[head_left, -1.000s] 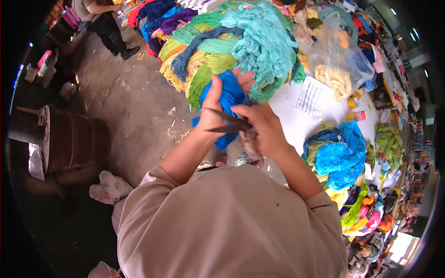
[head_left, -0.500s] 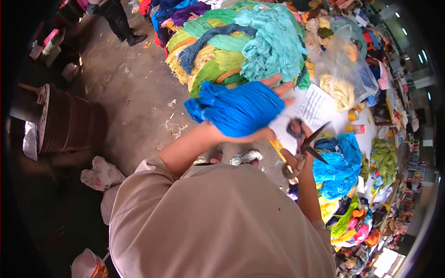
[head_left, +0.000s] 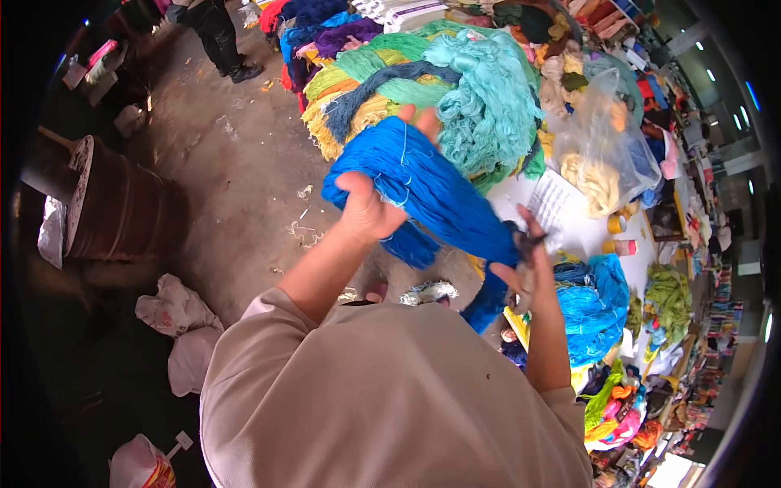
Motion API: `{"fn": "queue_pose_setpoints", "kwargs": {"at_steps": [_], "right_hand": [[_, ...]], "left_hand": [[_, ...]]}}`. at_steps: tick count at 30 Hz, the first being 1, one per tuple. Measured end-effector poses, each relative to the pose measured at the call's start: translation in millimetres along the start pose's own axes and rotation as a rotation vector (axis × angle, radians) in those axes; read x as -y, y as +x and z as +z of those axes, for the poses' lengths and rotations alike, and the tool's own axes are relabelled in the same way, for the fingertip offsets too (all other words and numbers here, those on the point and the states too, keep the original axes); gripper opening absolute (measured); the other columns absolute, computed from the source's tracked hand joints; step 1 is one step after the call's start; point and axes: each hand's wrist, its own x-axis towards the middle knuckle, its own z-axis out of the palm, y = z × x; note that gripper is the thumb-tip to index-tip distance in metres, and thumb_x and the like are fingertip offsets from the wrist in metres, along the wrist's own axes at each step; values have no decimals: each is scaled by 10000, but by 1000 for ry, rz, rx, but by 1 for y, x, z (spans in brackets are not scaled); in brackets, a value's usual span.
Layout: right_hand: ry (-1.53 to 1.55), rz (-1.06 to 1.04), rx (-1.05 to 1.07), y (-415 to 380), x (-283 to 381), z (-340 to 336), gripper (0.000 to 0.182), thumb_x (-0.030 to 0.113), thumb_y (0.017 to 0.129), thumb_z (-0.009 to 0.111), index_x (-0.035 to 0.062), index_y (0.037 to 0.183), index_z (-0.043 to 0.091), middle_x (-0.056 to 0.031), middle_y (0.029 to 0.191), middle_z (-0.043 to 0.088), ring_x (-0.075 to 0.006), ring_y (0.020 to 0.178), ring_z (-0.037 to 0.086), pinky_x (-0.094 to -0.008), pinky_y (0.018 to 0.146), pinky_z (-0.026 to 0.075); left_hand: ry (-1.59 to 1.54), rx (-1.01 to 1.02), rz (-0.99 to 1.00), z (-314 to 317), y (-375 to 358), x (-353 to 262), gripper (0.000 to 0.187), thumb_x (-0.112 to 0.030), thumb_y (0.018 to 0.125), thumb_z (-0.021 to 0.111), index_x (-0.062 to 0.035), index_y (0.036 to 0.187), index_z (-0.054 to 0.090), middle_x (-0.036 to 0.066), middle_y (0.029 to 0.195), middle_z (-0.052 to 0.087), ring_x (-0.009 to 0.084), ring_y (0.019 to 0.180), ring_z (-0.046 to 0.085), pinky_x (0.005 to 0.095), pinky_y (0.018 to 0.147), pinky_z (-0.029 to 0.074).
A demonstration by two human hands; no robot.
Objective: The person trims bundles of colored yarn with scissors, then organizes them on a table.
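A long hank of blue yarn (head_left: 439, 195) stretches between my two hands. My left hand (head_left: 373, 210) holds its upper left part, with the thumb on the near side and fingertips showing beyond the yarn. My right hand (head_left: 529, 264) is at the hank's right end, with dark scissors (head_left: 525, 241) in it, partly hidden and blurred. Pale thread ties cross the blue strands. Behind the hank lies a large pile of yarn, with a turquoise bundle (head_left: 488, 98) on top. Another blue bundle (head_left: 598, 309) lies right of my right forearm.
A rusty drum (head_left: 122, 203) and white sacks (head_left: 175, 305) stand at the left. A person's legs (head_left: 213, 37) are at the upper left. On the white table at the right are a written sheet (head_left: 557, 195), a clear plastic bag (head_left: 610, 138) and small spools (head_left: 620, 246).
The blue hank, earlier bunched on my left hand, is now spread lengthwise toward the right. My left hand has turned, and my right hand with the scissors has come to the hank's end.
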Motion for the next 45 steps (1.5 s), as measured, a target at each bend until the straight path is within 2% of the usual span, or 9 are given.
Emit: {"fn": "queue_pose_setpoints", "kwargs": {"at_steps": [1, 3, 5, 6, 8, 27, 32, 36, 45], "right_hand": [[-573, -222, 288, -1, 7, 4, 833, -69, 767, 756, 95, 1475, 350, -119, 1243, 597, -226, 1212, 549, -358, 996, 442], [-769, -373, 270, 3, 3, 4, 629, -67, 838, 658, 82, 1407, 437, -90, 1129, 624, -173, 1020, 619, -288, 846, 510], [-213, 169, 298, -4, 28, 12, 433, 38, 923, 577, 75, 1351, 527, -57, 954, 639, -104, 788, 626, -203, 642, 484], [-387, 110, 321, -13, 35, 29, 330, 142, 991, 470, 81, 1283, 611, -35, 825, 622, -66, 631, 588, -178, 528, 428], [-100, 486, 325, -12, 35, 38, 329, 177, 1016, 437, 55, 1238, 648, -24, 773, 618, -78, 621, 611, -181, 552, 470], [-259, 400, 295, -16, 30, 49, 287, 113, 992, 470, 44, 1213, 639, -33, 781, 618, -70, 664, 626, -172, 550, 448], [-458, -274, 324, -23, 17, 62, 379, 17, 904, 624, 72, 1278, 587, -27, 869, 634, -98, 747, 601, -229, 646, 470], [-1083, -751, 427, -5, 24, 71, 590, -21, 703, 663, 126, 1267, 573, -107, 970, 628, -336, 834, 584, -403, 801, 499], [-400, -511, 245, -31, -1, 30, 488, -129, 800, 648, 12, 1237, 482, -16, 821, 519, -97, 753, 480, -244, 682, 396]], "left_hand": [[36, 11, 12, 8, 3, 5, 1288, -838, 640, 619, -85, 1574, 149, 194, 1587, 281, 316, 1431, 354, 472, 1199, 241], [17, 36, -105, 10, 1, 10, 1257, -891, 667, 523, -59, 1555, 212, 191, 1520, 394, 333, 1398, 399, 472, 1184, 265], [37, 53, -205, 16, -6, 12, 1278, -929, 659, 458, -29, 1540, 237, 190, 1476, 448, 339, 1377, 421, 466, 1158, 306], [-24, 64, -246, 19, -6, 16, 1284, -933, 658, 449, -21, 1537, 240, 190, 1478, 446, 338, 1368, 431, 464, 1145, 324], [-103, 77, -291, 21, -7, 22, 1288, -944, 659, 419, -10, 1529, 252, 193, 1495, 427, 330, 1355, 447, 465, 1133, 348], [31, 88, -392, 26, -21, 26, 1214, -930, 716, 364, -12, 1508, 286, 188, 1515, 404, 297, 1370, 432, 492, 1071, 413], [-88, -51, -348, 23, -22, 41, 1002, -802, 853, 396, -65, 1517, 257, 183, 1504, 407, 314, 1368, 426, 506, 1070, 416], [21, -146, -381, 24, -27, 60, 896, -740, 887, 445, -89, 1485, 300, 155, 1462, 464, 306, 1352, 440, 482, 1093, 399], [245, -218, -197, 27, -31, 92, 686, -488, 1016, 496, -19, 1483, 316, 140, 1390, 527, 269, 1294, 492, 419, 1091, 368]]}}
